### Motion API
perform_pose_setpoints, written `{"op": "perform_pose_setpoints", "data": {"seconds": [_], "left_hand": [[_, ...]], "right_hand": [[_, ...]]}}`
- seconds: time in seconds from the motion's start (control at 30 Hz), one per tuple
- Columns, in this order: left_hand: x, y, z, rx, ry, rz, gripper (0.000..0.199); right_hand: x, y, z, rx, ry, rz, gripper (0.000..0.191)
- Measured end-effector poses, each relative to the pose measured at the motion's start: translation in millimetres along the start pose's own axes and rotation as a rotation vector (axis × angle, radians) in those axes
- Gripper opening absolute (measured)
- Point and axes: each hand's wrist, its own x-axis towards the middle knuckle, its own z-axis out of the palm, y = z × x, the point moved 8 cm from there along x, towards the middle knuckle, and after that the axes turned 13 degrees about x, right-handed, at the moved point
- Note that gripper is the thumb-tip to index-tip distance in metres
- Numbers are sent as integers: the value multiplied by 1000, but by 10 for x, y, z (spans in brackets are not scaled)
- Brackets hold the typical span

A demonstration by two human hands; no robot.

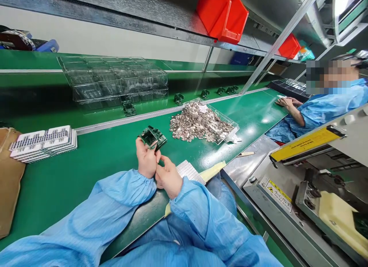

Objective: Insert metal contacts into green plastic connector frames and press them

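Note:
A dark green circuit board assembly (153,138) is tilted up in my left hand (146,159), whose fingers close around its lower edge. Just below it, my right hand (169,176) is closed in a pinch beside the left fingers; whatever lies between its fingertips is too small or hidden to make out. Past the board, to the right, small silvery metal pieces (189,125) are heaped on the green bench and in a clear plastic tray (233,131). Near my right wrist lies a white sheet with a grid (190,171).
Clear blister trays (115,81) stand at the back, with several circuit boards (178,99) along the ledge. White panels (43,142) are stacked left by a cardboard box (8,179). A machine (281,198) borders the right, where a co-worker (330,106) sits. Red bins (222,16) sit overhead.

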Motion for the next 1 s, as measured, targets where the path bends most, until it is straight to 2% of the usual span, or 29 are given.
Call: {"op": "perform_pose_setpoints", "data": {"seconds": [0.1,0.17,0.23,0.3,0.37,0.47,0.53,0.63,0.73,0.83,0.9,1.0], "left_hand": [[65,-44,-116,7,8,-60,35],[97,-74,-224,26,6,-114,37],[112,-108,-322,48,4,-165,38],[97,-145,-364,68,-10,-209,38],[34,-174,-327,85,-45,-245,38],[-158,-192,-164,116,-144,-301,38],[-320,-192,-43,147,-225,-341,40],[-521,-175,76,183,-315,-383,44],[-629,-160,133,190,-372,-399,48],[-681,-182,179,190,-420,-413,49],[-703,-209,214,183,-442,-421,48],[-741,-243,288,160,-490,-425,44]], "right_hand": [[-379,-265,-94,-135,-71,-2,53],[-724,-485,-328,-253,-67,-54,40],[-1042,-589,-676,-301,-1,-62,31],[-1260,-517,-1065,-329,105,-11,35],[-1359,-341,-1425,-436,239,52,42],[-1348,-160,-1740,-636,399,59,45],[-1328,-190,-1767,-664,443,-34,43],[-1382,-308,-1670,-450,393,-152,42],[-1476,-353,-1536,-118,274,-129,41],[-1545,-403,-1459,-27,234,-140,36],[-1540,-398,-1450,-246,249,-126,26],[-1446,-303,-1531,-929,334,5,21]]}}
